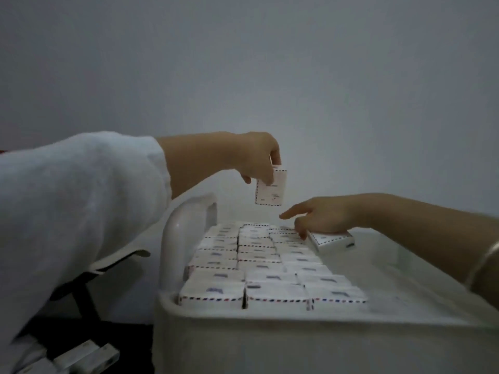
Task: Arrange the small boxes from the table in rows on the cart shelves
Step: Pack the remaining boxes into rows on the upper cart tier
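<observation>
Rows of boxes [259, 265] lie left on the shelf [405, 279], a seemingly tilted box [333, 240] at their right.

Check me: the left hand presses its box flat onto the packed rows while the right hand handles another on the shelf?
Not quite. In the head view the left hand holds its box up in the air above the packed rows, not pressed onto them. The right hand does handle another box on the shelf.
</observation>
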`<state>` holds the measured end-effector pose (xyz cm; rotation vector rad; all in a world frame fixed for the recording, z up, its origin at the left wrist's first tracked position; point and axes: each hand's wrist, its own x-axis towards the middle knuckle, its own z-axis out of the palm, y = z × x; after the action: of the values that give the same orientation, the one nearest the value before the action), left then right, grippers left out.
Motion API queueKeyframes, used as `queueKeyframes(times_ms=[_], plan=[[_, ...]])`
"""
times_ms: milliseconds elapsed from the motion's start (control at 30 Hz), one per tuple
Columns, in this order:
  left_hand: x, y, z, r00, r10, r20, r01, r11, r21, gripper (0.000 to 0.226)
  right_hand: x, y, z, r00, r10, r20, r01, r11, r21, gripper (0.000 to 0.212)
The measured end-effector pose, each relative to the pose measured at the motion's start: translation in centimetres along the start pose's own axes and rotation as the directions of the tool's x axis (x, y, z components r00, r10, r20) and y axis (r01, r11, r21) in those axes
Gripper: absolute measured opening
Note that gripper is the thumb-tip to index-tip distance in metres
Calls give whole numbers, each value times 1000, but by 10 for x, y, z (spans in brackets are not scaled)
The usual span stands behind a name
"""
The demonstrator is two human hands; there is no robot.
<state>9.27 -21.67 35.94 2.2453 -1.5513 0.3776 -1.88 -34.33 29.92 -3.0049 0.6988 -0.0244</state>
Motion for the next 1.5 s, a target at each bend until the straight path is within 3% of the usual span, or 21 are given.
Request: queueKeyframes(times_ms=[133, 467, 667, 800, 900, 967, 1067, 1167, 1267, 1400, 1500], plan=[[33, 3, 12, 996, 22, 88, -32, 993, 113, 28, 11, 9, 8, 998, -27, 50, 20, 991, 132, 42], [53, -13, 50, 968, 24, 250, -6, 997, -72, 26, 10, 21, 11, 997, -80, 14, 71, 943, 324, 40], [54, -11, 53, 935, 2, 355, 26, 997, -73, 24, 3, 24, 13, 998, -55, 27, 38, 897, 441, 35], [55, -9, 64, 914, -2, 406, 7, 1000, -9, 24, 0, 18, 11, 998, 62, 4, -60, 939, 339, 29], [54, -8, 67, 916, 0, 402, -24, 998, 54, 20, -6, 12, -1, 982, 123, -144, -71, 944, 323, 30], [51, -8, 64, 932, 17, 363, -50, 995, 83, 26, -17, 10, -10, 958, 143, -249, -29, 911, 411, 27], [44, -5, 57, 950, 85, 302, -113, 991, 75, 34, -38, 16, -19, 935, 97, -341, 55, 911, 409, 20], [34, 2, 51, 923, 113, 368, -165, 980, 113, 51, -66, 23, -15, 950, 17, -313, 133, 883, 451, 18], [23, 10, 50, 864, 51, 501, -163, 969, 183, 59, -94, 25, -6, 947, -68, -314, 223, 844, 489, 27], [8, 24, 46, 813, -72, 577, -133, 943, 306, 54, -126, 25, 8, 944, -121, -308, 274, 807, 523, 29], [-10, 39, 43, 834, -64, 548, -137, 938, 318, 47, -143, 24, 19, 949, -141, -283, 283, 780, 559, 20]])
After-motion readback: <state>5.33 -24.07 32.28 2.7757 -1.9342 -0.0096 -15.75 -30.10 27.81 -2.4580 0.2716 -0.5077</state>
